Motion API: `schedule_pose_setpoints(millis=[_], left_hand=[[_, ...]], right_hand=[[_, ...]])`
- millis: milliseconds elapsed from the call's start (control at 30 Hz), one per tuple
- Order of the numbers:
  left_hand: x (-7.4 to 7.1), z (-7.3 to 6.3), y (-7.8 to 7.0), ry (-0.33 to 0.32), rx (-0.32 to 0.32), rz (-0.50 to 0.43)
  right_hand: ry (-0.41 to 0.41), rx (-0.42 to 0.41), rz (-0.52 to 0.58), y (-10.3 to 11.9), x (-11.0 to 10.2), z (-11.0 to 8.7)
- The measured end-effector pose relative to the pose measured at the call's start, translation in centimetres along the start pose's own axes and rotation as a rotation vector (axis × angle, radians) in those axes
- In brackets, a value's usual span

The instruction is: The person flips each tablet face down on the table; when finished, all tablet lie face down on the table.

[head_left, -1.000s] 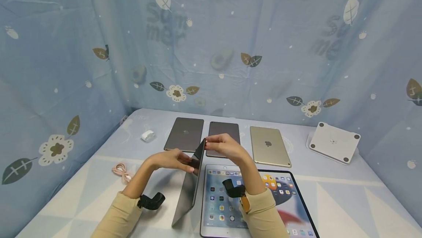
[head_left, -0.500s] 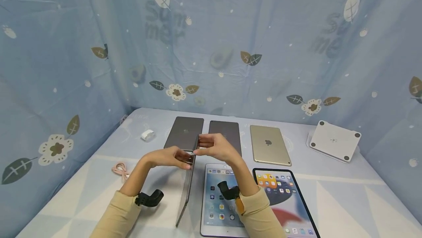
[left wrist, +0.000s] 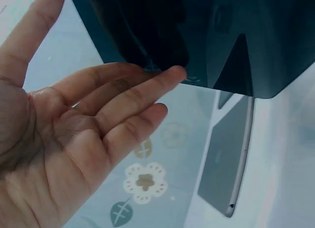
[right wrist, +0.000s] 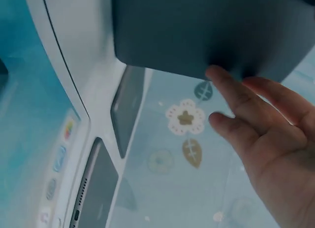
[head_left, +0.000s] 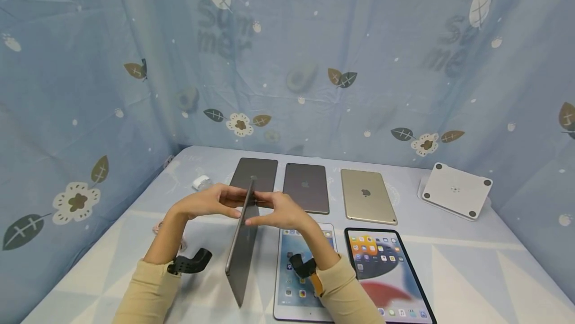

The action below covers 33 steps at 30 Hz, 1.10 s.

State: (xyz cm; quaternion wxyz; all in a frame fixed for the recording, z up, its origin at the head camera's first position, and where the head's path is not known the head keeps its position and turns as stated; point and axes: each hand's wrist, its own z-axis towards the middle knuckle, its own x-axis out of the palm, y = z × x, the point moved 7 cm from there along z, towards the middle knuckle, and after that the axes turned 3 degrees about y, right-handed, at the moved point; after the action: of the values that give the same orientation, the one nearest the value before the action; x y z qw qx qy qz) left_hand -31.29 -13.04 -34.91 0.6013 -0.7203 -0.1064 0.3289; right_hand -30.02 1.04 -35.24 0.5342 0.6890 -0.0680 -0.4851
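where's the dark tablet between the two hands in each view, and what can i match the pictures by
Head view: the dark tablet is below and left of centre, seen nearly edge-on between the left hand and right hand.
Left wrist view: the dark tablet spans the top middle and right.
Right wrist view: the dark tablet spans the top middle and right.
Shared landmark: the flower-print curtain.

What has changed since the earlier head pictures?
The held tablet moved to the person's left, with the left hand and right hand, and turned: its grey back now shows in the head view, not its glossy face. Both hands remain on it. The gold tablet and black-rimmed tablet stayed put.
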Motion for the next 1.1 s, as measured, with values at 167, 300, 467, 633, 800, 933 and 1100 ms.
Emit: schedule_pose_setpoints(millis=[167, 300, 467, 633, 800, 933, 1100], left_hand=[[-0.6, -1.0, -0.5, -0.029, 0.009, -0.024], [-1.0, -1.5, -0.9, -0.053, 0.012, -0.003], [-1.2, -2.0, -1.5, -0.048, 0.033, 0.032], [-1.4, -2.4, -1.7, -0.033, 0.046, 0.086], [-1.6, -2.8, -1.4, -0.019, 0.048, 0.095], [-1.9, -3.1, -1.2, -0.018, 0.070, 0.086], [-2.3, -3.7, -0.8, 0.019, 0.113, 0.073]], right_hand=[[0.068, 0.085, -0.109, -0.8, 1.6, 0.5], [0.135, 0.129, -0.186, -1.5, 2.6, 0.7], [0.174, 0.150, -0.246, -1.9, 3.2, 0.8], [0.183, 0.204, -0.290, -2.2, 3.5, 0.8], [0.200, 0.271, -0.352, -2.5, 4.0, 0.6], [0.198, 0.285, -0.368, -2.5, 4.1, 0.5], [0.203, 0.298, -0.376, -2.6, 4.3, 0.6]])
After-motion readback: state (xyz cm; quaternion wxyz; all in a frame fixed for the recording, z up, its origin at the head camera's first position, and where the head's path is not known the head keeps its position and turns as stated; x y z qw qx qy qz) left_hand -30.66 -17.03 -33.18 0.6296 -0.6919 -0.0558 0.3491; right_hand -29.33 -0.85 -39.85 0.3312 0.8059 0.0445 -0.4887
